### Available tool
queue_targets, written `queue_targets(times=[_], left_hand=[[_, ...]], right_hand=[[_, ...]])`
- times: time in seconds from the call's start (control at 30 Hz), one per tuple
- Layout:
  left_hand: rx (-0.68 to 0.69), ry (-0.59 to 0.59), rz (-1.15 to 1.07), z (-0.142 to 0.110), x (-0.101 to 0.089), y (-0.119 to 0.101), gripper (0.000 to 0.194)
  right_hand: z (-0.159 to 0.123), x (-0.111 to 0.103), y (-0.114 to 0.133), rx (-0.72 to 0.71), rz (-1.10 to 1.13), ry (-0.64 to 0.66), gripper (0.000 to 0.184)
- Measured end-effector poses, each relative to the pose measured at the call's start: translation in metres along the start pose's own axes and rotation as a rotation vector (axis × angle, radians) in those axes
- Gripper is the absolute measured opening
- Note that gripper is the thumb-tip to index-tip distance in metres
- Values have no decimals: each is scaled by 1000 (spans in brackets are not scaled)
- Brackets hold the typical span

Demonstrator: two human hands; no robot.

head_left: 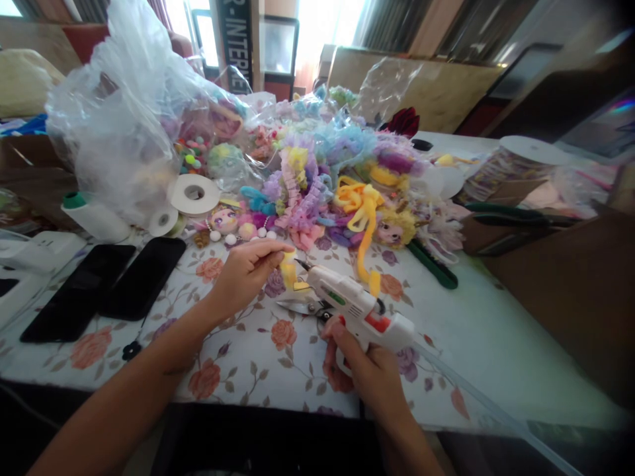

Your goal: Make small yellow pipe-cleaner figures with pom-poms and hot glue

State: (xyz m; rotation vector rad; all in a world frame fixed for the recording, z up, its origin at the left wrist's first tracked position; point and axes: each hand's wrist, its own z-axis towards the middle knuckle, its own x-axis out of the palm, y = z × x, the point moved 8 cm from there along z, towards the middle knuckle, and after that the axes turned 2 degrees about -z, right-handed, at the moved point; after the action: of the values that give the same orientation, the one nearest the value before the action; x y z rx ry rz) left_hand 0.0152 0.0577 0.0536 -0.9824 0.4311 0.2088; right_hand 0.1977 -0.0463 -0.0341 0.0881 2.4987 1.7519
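Note:
Between the closed thumb and fingers of my left hand (243, 272) hangs a short strip of yellow ribbon (288, 274). My right hand (372, 370) grips a white glue gun (347, 294), its dark nozzle pointing left, close to the ribbon. A long clear glue stick (476, 390) sticks out of the gun's back end toward the lower right. Partly under the gun lie metal scissors (302, 306) with dark handles. Beyond both hands is a fuzzy yellow strip (366, 244) that trails down from a heap of colourful trims.
Two black phones (143, 277) lie at the left. Behind them stand a white ribbon roll (194, 194), a thread cone (94, 217) and a big plastic bag (119, 125). Doll heads (394, 228) and a beaded string edge the heap. A cardboard box (555, 284) stands at the right.

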Motion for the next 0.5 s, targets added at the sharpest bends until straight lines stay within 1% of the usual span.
queue_targets(times=[0.07,0.23,0.37,0.5], left_hand=[[-3,2,1,0,0,0,22],[-4,2,-2,0,0,0,21],[-2,-3,-1,0,-1,0,21],[-10,-10,-12,0,-1,1,21]], right_hand=[[1,0,-1,8,-5,4,42],[0,-2,2,0,1,-34,42],[-1,-1,2,-4,-13,-18,39],[0,-1,-1,0,-35,8,41]])
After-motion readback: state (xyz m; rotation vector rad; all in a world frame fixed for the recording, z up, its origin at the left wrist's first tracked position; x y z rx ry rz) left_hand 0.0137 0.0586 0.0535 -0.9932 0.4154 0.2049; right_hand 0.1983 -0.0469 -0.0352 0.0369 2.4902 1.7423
